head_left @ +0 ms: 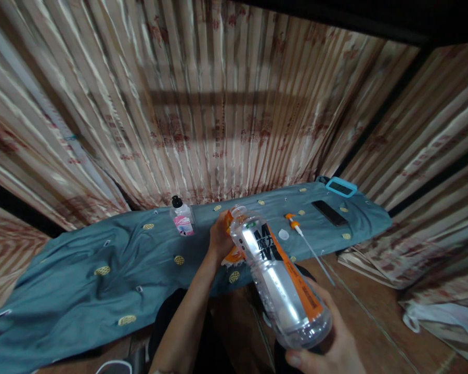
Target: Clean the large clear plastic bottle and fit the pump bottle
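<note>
My right hand (337, 340) wraps the bottle (278, 283) low, where its light, thin plastic likely squashes least, my left hand (219, 238) gripping an orange container (234, 255).

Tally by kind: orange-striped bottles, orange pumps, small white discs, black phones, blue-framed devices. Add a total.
Orange-striped bottle: 1, in the right hand
Orange pump: 1
Small white disc: 1
Black phone: 1
Blue-framed device: 1
Total: 5
</note>
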`<control>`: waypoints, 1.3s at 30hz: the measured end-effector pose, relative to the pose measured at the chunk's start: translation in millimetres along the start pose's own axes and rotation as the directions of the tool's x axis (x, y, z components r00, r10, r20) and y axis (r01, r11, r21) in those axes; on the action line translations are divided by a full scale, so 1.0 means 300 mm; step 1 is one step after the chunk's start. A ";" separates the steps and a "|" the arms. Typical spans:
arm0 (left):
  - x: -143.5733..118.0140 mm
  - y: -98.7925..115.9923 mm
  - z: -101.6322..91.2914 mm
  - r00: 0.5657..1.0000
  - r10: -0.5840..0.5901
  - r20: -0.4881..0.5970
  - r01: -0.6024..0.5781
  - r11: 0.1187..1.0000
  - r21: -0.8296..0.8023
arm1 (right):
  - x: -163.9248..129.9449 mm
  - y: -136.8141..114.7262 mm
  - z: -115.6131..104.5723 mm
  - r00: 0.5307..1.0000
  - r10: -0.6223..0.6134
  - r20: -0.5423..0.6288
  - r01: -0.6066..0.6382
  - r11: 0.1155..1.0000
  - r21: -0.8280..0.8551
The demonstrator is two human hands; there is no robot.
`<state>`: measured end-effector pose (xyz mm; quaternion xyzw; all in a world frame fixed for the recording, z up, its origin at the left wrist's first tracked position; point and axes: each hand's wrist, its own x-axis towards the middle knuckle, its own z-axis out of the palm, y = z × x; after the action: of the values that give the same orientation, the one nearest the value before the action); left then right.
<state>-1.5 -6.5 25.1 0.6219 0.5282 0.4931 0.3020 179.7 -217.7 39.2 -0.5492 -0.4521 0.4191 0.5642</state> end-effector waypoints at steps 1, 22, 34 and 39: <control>0.000 -0.002 0.000 1.000 0.007 0.002 -0.007 1.000 0.003 | 0.000 0.001 0.000 1.000 0.004 0.003 -0.004 1.000 0.004; 0.000 0.008 -0.005 1.000 -0.025 0.007 0.025 1.000 -0.017 | 0.001 -0.012 0.003 0.999 0.033 -0.009 -0.033 0.998 0.051; -0.003 0.012 -0.004 1.000 -0.030 -0.002 0.030 1.000 -0.004 | -0.003 -0.026 0.009 0.999 0.039 0.000 -0.039 0.999 0.024; -0.003 0.001 -0.008 1.000 -0.008 0.012 0.008 1.000 -0.012 | -0.004 -0.033 0.011 0.999 0.035 0.004 -0.035 0.999 0.006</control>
<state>-3.5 -7.7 25.9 0.6208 0.5259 0.4912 0.3111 176.1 -218.6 49.1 -0.5545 -0.4422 0.4315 0.5575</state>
